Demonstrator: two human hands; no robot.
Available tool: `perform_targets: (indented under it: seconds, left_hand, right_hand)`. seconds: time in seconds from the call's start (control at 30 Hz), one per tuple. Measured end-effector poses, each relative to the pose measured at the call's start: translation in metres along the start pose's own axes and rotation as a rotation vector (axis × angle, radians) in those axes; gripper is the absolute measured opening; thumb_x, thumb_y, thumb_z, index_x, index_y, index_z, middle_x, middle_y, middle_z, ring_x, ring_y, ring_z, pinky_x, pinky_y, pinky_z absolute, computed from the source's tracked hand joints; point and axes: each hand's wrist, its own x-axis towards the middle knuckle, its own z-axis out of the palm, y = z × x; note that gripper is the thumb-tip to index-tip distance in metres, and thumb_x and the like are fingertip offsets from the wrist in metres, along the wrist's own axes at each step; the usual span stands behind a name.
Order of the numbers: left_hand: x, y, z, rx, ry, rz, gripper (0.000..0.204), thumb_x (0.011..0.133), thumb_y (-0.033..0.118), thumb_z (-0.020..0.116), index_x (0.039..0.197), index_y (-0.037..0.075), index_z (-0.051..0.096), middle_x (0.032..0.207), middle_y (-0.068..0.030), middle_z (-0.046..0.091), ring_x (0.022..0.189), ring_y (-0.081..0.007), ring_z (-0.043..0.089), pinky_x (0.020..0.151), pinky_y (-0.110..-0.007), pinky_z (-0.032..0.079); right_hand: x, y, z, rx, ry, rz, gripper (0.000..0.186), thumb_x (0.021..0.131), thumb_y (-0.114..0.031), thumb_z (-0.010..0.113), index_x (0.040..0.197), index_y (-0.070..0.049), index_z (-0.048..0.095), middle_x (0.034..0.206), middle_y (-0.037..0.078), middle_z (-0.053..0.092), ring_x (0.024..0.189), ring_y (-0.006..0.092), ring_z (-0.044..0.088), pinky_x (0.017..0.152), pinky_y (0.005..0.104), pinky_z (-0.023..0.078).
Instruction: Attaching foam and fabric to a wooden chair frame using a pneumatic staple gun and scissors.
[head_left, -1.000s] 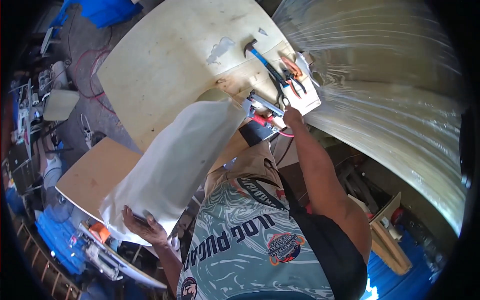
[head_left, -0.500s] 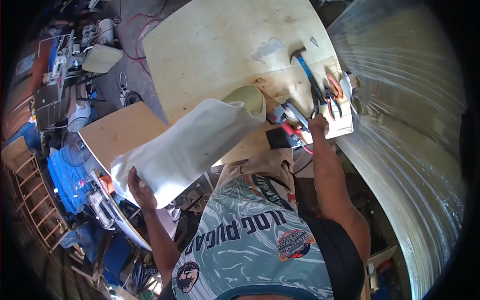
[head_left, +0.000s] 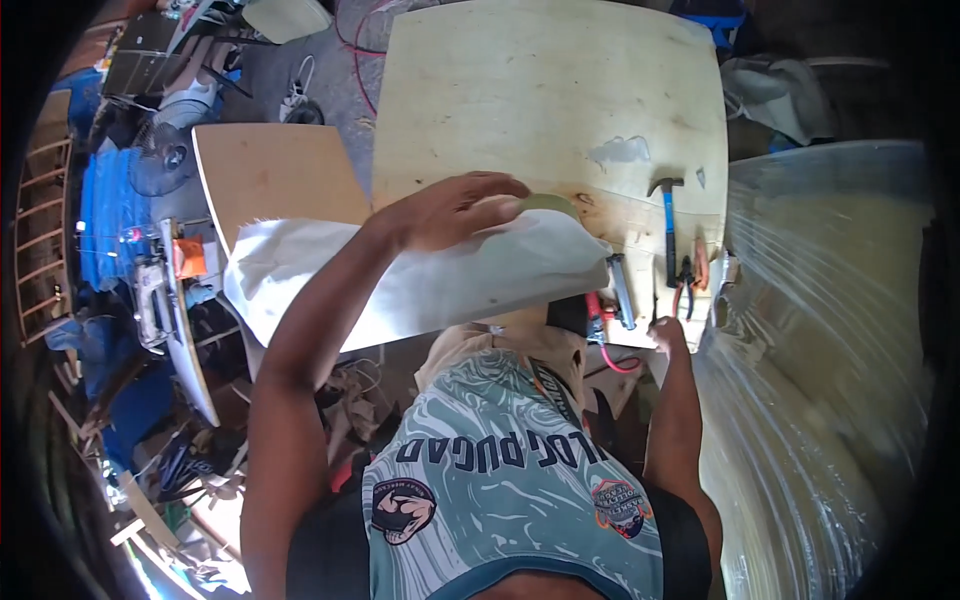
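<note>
You are holding your left hand over the far edge of the white cloth, fingers extended, thumb apart; the cloth is running lengthwise left to right, nearward. Your right hand is sitting farther right, its grip unclear.

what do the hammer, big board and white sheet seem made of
Hammer: metallic-looking head, probably steel; partly blue handle, maybe plastic.
Big board: matte, likely plywood, given apparent knots.
White sheet: matte, perhaps cloth, given soft folds and ragged edge.
</note>
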Motion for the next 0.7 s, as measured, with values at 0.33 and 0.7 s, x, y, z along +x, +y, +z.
perform_targets:
  seconds: [0.33,0.7]
  left_hand:
    - [0.048,-0.004,-0.043,0.124,-0.572,-0.136,0.056,0.091,0.053,0.068,0.114,0.001,0.071,0.098,-0.0084,0.073,0.091,-0.0177,0.064,0.083,-0.034,0.051]
    - [0.042,0.007,-0.105,0.306,-0.067,0.133,0.033,0.094,0.034,0.069,0.106,0.002,0.07,0.09,-0.0096,0.071,0.082,-0.0194,0.064,0.077,-0.035,0.049]
  right_hand:
    - [-0.145,-0.079,-0.098,0.536,-0.142,-0.283,0.023,0.087,-0.02,0.074,0.105,-0.006,0.069,0.085,0.0,0.069,0.08,0.0106,0.066,0.06,0.0264,0.052]
    - [-0.231,-0.278,-0.261,0.14,-0.509,-0.605,0.041,0.085,-0.008,0.072,0.122,0.006,0.06,0.098,0.004,0.068,0.092,0.0113,0.062,0.083,0.0295,0.051]
